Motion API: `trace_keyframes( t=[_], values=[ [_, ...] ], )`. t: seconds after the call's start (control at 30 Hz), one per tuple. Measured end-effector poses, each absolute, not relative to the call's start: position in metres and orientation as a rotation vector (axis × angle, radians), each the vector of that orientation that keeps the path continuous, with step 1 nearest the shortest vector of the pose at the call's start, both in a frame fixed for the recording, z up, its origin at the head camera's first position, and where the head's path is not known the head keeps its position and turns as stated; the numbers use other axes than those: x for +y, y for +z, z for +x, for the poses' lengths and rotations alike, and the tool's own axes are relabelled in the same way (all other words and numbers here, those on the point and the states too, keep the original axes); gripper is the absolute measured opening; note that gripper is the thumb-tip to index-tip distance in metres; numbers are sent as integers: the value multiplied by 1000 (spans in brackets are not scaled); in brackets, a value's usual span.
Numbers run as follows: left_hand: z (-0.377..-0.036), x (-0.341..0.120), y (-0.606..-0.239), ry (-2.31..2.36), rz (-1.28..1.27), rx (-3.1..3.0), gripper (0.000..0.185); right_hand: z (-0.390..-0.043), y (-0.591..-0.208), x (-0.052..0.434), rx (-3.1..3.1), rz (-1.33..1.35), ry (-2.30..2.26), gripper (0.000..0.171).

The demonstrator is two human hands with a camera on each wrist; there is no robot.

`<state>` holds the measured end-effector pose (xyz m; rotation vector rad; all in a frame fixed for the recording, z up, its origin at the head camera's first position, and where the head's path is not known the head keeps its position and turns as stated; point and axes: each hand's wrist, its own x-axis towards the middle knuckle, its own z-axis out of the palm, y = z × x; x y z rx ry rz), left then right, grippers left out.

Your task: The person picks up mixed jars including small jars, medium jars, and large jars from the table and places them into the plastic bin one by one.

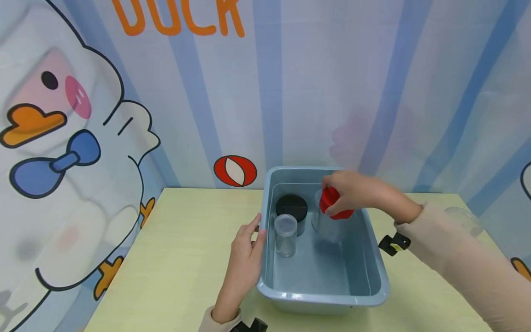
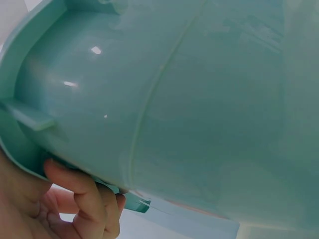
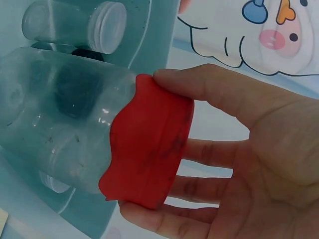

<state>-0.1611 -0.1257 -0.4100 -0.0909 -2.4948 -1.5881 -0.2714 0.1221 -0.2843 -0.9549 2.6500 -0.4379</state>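
A clear jar (image 3: 75, 114) with a scalloped red lid (image 1: 335, 205) is tilted over in the right wrist view. My right hand (image 1: 356, 193) grips that lid, the thumb on one side and fingers on the other. It reaches over the right side of a blue plastic bin (image 1: 323, 297). At the bin's left rim is my left hand (image 1: 244, 258), its bent fingers (image 2: 87, 199) tucked under the lip against the outer wall. Inside the bin stand a small clear jar (image 1: 285, 237) with a translucent lid and a jar with a black lid (image 1: 292, 207).
The bin sits on a pale yellow table (image 1: 199, 230). A clear round piece (image 1: 464, 219) lies on the table's right side, partly behind the right sleeve. Another translucent lid (image 3: 55, 182) shows beneath the red-lidded jar. A duck-printed curtain (image 1: 307, 92) hangs behind.
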Motion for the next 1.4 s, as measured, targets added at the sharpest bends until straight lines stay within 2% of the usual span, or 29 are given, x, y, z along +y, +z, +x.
trace_keyframes(
  t=[0.67, 1.4],
  values=[
    [-162, -126, -411, -1589, -104, -2492, 48, -276, -310, 113, 2633, -930, -341, 42],
    [-161, -126, -410, -1593, -106, -2489, 49, -280, -315, 107, 2653, -900, -270, 39]
  ],
)
